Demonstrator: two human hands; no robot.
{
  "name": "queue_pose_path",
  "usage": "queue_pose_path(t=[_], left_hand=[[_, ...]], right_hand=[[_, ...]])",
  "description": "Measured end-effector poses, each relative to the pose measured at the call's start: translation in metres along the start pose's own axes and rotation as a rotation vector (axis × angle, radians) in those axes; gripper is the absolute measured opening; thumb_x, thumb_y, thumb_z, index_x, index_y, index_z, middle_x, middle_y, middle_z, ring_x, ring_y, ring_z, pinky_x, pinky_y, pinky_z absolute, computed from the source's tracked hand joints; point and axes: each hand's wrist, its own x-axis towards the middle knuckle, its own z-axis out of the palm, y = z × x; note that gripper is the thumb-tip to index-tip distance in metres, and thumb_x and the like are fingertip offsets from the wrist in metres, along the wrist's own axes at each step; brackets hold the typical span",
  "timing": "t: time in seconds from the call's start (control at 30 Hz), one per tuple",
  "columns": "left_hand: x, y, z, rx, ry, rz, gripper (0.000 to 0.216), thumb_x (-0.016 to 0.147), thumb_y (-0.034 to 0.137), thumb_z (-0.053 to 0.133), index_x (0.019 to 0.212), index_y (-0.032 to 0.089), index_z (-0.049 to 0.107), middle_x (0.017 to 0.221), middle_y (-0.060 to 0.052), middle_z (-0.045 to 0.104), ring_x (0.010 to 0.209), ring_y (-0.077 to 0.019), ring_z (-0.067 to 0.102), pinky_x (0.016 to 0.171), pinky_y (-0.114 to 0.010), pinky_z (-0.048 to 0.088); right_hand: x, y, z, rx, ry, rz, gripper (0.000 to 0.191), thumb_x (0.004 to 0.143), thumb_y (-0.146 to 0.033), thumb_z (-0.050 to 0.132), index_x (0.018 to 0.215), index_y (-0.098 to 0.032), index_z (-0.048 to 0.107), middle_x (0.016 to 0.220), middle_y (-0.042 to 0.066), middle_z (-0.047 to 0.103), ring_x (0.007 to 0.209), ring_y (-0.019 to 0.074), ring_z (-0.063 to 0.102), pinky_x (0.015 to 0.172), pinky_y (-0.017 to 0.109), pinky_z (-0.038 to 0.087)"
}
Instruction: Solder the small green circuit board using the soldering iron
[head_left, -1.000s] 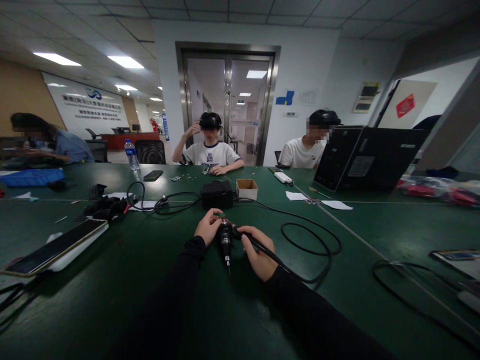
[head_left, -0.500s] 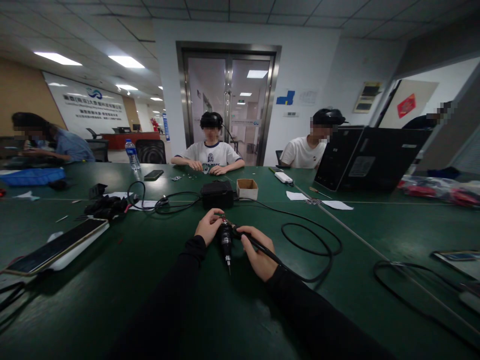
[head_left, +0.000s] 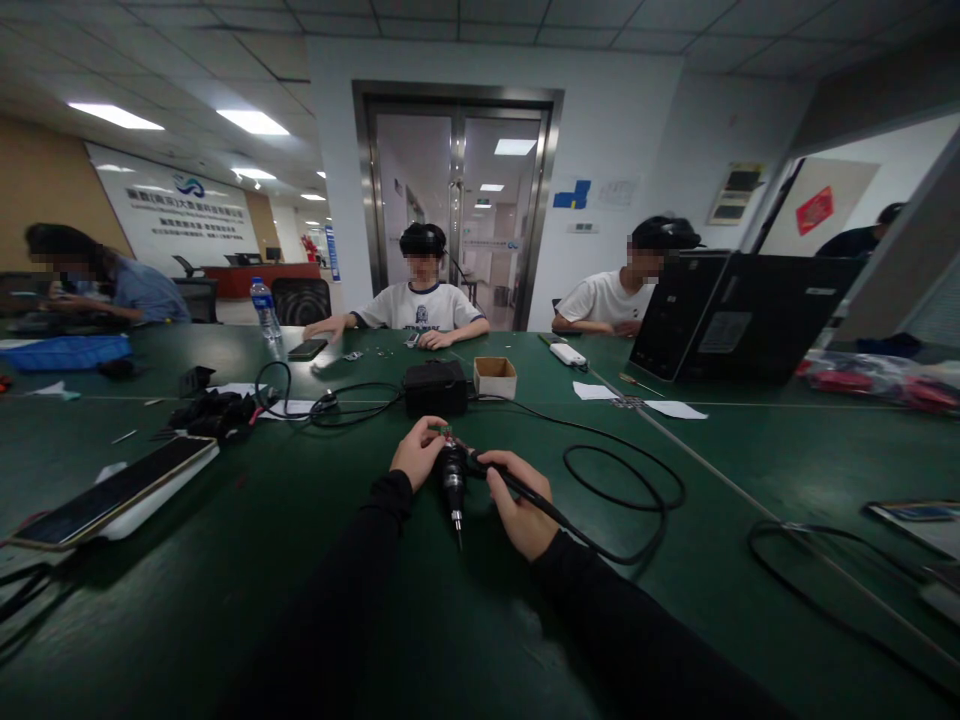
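Note:
My left hand (head_left: pixel 416 455) is closed at the far end of an electric screwdriver (head_left: pixel 453 475), a black body whose thin metal bit points toward me. A small green and red part (head_left: pixel 447 431) shows at that end by my fingertips. In my closed right hand (head_left: pixel 525 505) is a soldering iron (head_left: pixel 517 484), a slim black handle with a cable. Its front end reaches the screwdriver's far end; I cannot tell whether they touch. My fingers partly hide the contact spot.
Beyond my hands stand a black box (head_left: pixel 436 387) and a small open carton (head_left: pixel 495 378). Black cable (head_left: pixel 664 510) loops at right. A large phone (head_left: pixel 120 495) lies at left, a computer case (head_left: pixel 739 315) at back right. Co-workers sit across the table (head_left: pixel 300 600).
My right hand and the soldering iron have shifted very slightly; my left hand keeps its place. Across the table, a co-worker's hand has moved over toward the phone.

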Motion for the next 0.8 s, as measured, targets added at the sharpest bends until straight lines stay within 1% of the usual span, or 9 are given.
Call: queue_pose_path(t=[0.13,0.27,0.47,0.57,0.7,0.8], left_hand=[[0.0002,-0.0001,0.0003,-0.004,-0.003,0.0,0.023,0.077,0.022,0.057,0.1,0.022,0.058,0.085,-0.001,0.072,0.084,-0.0172,0.068,0.087,-0.031,0.048],[0.0013,-0.0036,0.0002,-0.007,-0.009,0.003,0.023,0.078,0.023,0.057,0.101,0.022,0.058,0.087,-0.001,0.073,0.085,-0.0177,0.068,0.088,-0.032,0.048],[0.0018,-0.0034,-0.0002,-0.01,-0.022,-0.013,0.022,0.078,0.024,0.057,0.1,0.023,0.058,0.087,-0.001,0.073,0.086,-0.0174,0.068,0.088,-0.031,0.048],[0.0019,-0.0026,0.0006,0.02,-0.012,-0.042,0.023,0.078,0.025,0.056,0.1,0.023,0.058,0.083,0.0,0.072,0.082,-0.0164,0.066,0.083,-0.028,0.048],[0.0024,-0.0023,0.0012,0.099,0.012,-0.093,0.024,0.079,0.028,0.055,0.102,0.022,0.058,0.071,0.002,0.066,0.069,-0.0149,0.061,0.071,-0.026,0.046],[0.0027,-0.0013,0.0005,0.143,0.03,-0.125,0.026,0.08,0.028,0.054,0.104,0.022,0.057,0.069,0.002,0.066,0.066,-0.0148,0.06,0.069,-0.026,0.045]], right_hand=[[-0.0003,-0.0003,0.0003,0.003,-0.011,0.017,0.019,0.087,-0.024,0.051,0.095,-0.02,0.068,0.092,0.005,0.071,0.074,0.0181,0.067,0.071,0.029,0.053],[0.0,-0.0016,0.0003,0.01,-0.008,0.031,0.02,0.086,-0.024,0.052,0.095,-0.019,0.069,0.09,0.005,0.072,0.072,0.0175,0.066,0.069,0.029,0.053],[0.0,-0.0033,0.0,0.022,-0.009,0.029,0.019,0.086,-0.024,0.052,0.095,-0.02,0.068,0.088,0.005,0.071,0.074,0.0181,0.067,0.07,0.029,0.053],[-0.0008,0.0006,0.0007,0.021,0.006,0.041,0.018,0.087,-0.025,0.052,0.095,-0.02,0.068,0.086,0.005,0.071,0.075,0.0184,0.067,0.07,0.029,0.053],[-0.0004,0.0047,0.0012,0.028,0.034,0.069,0.019,0.088,-0.026,0.052,0.096,-0.019,0.067,0.087,0.005,0.07,0.074,0.0181,0.066,0.068,0.028,0.052],[0.0009,0.003,0.0004,0.023,0.043,0.09,0.019,0.088,-0.027,0.052,0.096,-0.019,0.067,0.087,0.005,0.07,0.073,0.0178,0.065,0.066,0.027,0.051]])
